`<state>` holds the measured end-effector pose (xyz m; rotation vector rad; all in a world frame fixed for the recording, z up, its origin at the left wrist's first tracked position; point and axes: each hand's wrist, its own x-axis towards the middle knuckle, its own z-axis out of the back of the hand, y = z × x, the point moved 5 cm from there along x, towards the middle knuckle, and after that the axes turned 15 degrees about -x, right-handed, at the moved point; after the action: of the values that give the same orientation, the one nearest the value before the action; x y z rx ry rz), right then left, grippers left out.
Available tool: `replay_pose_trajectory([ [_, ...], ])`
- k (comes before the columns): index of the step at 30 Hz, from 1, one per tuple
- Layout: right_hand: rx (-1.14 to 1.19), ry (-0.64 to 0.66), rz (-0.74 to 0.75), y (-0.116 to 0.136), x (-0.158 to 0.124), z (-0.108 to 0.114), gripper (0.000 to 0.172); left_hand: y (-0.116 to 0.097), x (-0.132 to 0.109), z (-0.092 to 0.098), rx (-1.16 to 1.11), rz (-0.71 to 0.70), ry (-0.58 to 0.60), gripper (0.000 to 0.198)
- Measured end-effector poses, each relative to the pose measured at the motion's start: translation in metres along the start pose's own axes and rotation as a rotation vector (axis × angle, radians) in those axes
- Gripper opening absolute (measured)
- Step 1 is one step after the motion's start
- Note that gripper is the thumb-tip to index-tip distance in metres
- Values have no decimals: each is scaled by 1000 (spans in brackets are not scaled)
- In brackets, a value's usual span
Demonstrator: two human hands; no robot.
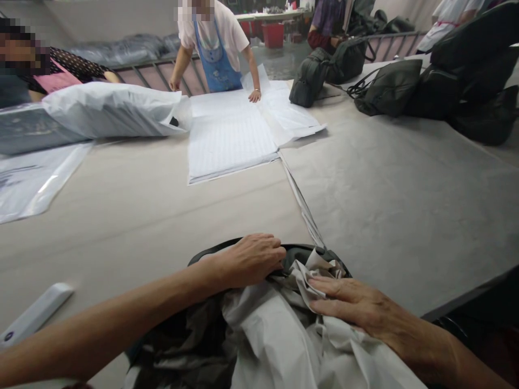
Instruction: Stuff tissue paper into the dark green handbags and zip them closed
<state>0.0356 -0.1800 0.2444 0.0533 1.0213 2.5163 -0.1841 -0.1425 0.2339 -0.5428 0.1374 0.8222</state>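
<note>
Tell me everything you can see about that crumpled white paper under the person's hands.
The crumpled white paper looks thin and tissue-like, creased into many folds. It lies bunched in the open top of a dark bag at the near edge of the table, spilling toward the camera. The right hand lies flat on it, fingers pointing left. The left hand rests at its far edge, by the bag's dark rim. How deep it goes into the bag is hidden.
</note>
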Motion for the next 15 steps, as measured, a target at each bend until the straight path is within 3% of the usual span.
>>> replay_pose_trajectory([
  [3, -23, 36, 55, 16, 6, -5, 37, 14, 3, 22, -34, 100, -243, 17],
  [6, -50, 36, 44, 24, 18, -16, 25, 32, 6, 37, -234, 242, -466, 19],
  [10, -82, -93, -35, 14, 34, -21, 41, 39, 8, 43, -389, 285, -468, 18],
  [12, -53, -103, -49, 4, 39, -22, 46, 35, -7, 49, -427, 263, -489, 21],
  [15, 124, -132, -119, -12, 43, -22, 58, 18, -55, 56, -520, 100, -618, 29],
])
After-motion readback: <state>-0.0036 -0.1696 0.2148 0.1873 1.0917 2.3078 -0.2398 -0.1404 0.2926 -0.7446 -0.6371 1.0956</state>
